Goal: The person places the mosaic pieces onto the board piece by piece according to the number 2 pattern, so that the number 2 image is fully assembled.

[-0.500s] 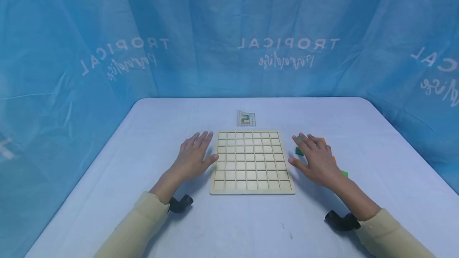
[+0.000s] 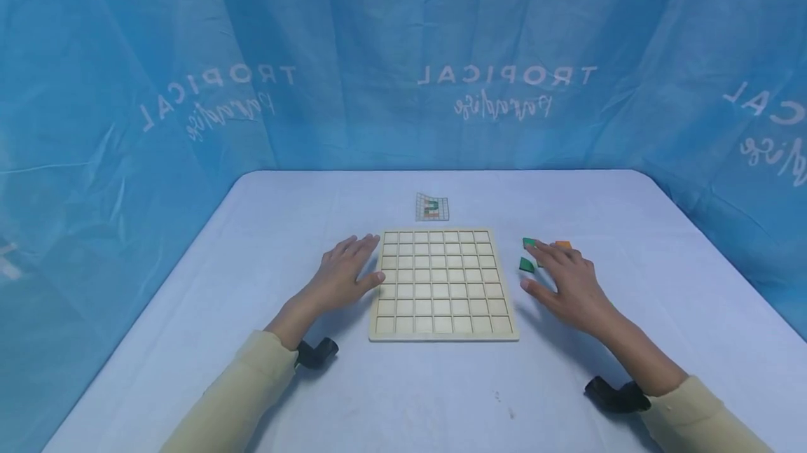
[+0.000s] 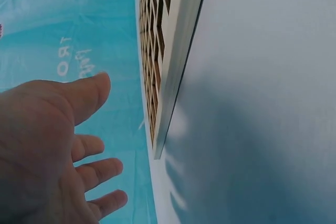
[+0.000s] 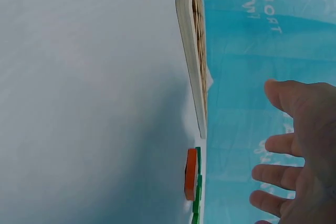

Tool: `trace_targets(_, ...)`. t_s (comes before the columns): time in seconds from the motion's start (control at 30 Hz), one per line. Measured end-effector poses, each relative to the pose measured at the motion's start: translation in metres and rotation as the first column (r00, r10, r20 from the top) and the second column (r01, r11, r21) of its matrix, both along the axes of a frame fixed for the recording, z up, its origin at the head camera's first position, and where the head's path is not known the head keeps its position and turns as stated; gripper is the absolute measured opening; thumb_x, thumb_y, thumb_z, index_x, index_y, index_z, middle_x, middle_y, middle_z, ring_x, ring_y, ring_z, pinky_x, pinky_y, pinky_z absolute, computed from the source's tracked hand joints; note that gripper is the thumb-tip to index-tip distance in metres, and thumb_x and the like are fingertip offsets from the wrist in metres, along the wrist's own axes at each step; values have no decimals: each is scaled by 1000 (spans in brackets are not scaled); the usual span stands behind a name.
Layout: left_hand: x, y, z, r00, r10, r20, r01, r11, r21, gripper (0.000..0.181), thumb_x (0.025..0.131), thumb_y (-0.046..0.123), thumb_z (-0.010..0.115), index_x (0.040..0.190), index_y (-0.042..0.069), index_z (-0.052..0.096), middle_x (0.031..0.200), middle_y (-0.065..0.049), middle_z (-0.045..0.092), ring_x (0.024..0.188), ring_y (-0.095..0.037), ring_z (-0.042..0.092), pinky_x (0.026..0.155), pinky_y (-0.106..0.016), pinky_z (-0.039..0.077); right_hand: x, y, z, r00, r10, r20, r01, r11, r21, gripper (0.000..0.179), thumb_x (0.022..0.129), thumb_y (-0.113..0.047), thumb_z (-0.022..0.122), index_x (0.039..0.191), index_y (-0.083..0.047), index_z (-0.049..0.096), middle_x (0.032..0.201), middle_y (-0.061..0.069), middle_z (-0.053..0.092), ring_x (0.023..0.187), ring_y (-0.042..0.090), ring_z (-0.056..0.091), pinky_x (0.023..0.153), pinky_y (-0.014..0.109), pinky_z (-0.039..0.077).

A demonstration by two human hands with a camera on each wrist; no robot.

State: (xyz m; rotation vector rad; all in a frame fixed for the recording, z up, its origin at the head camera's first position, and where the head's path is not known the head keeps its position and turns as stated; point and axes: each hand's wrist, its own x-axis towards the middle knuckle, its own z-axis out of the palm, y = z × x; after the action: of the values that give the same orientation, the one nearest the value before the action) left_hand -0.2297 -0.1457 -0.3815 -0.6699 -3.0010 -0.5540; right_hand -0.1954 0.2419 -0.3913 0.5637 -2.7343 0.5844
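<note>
A pale wooden board with a grid of square recesses lies in the middle of the table. My left hand hovers beside its left edge, fingers spread and holding nothing; the left wrist view shows the hand's shadow on the cloth. To the right of the board, my right hand is held over a group of small flat pieces, its fingers extended and grasping none of them. Green pieces and an orange piece show around its fingertips; the hand hides others. The right wrist view shows an orange piece beside green ones.
Behind the board lies a small gridded card with a green and orange pattern. A white cloth covers the table. Blue printed curtains hang along its back and sides. Each wrist carries a black mount.
My right hand has moved a little to the right, uncovering more of the green pieces at its left and covering pieces on its right side. The left hand's fingers have lowered slightly.
</note>
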Motion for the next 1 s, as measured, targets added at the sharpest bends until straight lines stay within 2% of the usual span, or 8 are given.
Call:
trace_targets(0.33,-6,-2,-4,999,-42,27,42,999,30,65,96,34,59,148,2,35,152,-16,33,140,-39,21,104,-59,20,5,10,-4,998,-46,37,48,998,-47,55,87,-23,72,134,-2,52,133,22,50,121,45,38,91,59,27)
trace_targets(0.57,-10,-4,-6,996,-85,20,84,994,72,64,94,33,63,145,2,40,148,-16,39,137,-41,26,101,-60,23,8,18,-4,992,-64,105,72,995,-71,55,87,-22,72,135,-2,52,134,23,50,121,44,37,90,60,28)
trace_targets(0.87,-12,-5,-5,995,-85,50,81,994,70,65,93,32,64,145,3,40,149,-16,37,137,-40,25,100,-61,23,11,26,-1,986,-76,147,90,992,-92,56,88,-30,72,133,-2,54,131,22,52,115,42,38,81,56,36)
trace_targets(1.0,-13,-6,-5,995,-76,65,71,995,74,66,92,32,65,146,4,40,149,-15,37,137,-39,25,100,-61,22,11,27,-1,984,-82,157,97,991,-95,54,87,-28,73,130,-1,56,126,22,55,111,39,40,79,54,38)
